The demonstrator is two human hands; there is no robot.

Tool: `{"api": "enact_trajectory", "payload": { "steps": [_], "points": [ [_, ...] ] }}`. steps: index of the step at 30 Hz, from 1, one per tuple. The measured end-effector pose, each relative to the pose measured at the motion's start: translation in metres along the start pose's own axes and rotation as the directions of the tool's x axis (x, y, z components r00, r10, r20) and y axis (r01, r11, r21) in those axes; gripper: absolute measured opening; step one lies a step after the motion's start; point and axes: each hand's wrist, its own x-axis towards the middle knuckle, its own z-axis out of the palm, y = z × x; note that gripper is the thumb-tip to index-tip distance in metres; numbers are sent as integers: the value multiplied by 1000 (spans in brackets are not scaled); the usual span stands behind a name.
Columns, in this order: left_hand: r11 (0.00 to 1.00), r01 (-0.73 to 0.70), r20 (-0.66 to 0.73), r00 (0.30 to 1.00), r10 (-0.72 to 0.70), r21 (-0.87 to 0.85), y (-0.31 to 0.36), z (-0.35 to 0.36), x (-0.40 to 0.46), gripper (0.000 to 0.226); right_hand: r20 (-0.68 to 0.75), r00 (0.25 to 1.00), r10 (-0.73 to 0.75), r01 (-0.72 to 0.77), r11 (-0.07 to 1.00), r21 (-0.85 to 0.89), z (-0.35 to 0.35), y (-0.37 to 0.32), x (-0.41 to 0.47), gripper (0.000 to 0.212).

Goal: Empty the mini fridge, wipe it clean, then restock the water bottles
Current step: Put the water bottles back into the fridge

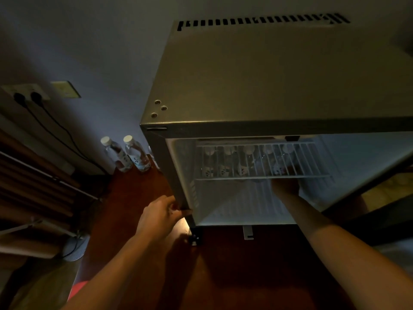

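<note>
Bracing ourselves at the open mini fridge (257,86), we have our left hand (159,217) curled round the lower front corner of its left wall, thumb and fingers gripping the edge, most likely to steady the cabinet while the other arm works inside. Our right hand (285,186) is reaching deep under the wire shelf (263,175), and it's dim in there: we cannot tell whether those fingers have closed on anything or are just groping toward the back. Behind the shelf's bars a row of water bottles (243,159) stands upright, white caps up, printed labels low on each one, so the fridge looks far from emptied or already partly restocked; from here we can't say which. Two more bottles (126,156) wait on the reddish floor (134,198) just left of the fridge, close to the wall, clear plastic with white caps, standing side by side. The interior walls read pale and clean-looking, the outer shell a dull grey metal with a vent slot row along the back of the top.
</note>
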Motion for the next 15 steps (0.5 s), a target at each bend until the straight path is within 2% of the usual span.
{"api": "enact_trajectory", "payload": {
  "steps": [4, 6, 10, 15],
  "points": [
    [1000, -24, -16, 1000, 24, 14, -4, 2, 0, 16, 77, 997, -2, 6, 998, -59, -3, 5, 0, 65],
    [1000, -25, -15, 1000, 25, 6, -6, 3, 0, 21, 80, 997, 18, -17, 1000, -15, -9, 2, -7, 66],
    [999, -46, -20, 999, 46, 1, -8, 4, -2, 29, 118, 993, 29, -34, 999, 39, -19, -5, -26, 54],
    [999, -50, -45, 998, 50, 8, -13, 5, -9, 24, 213, 976, -42, 38, 999, 20, -16, -12, -67, 55]
  ]
}}
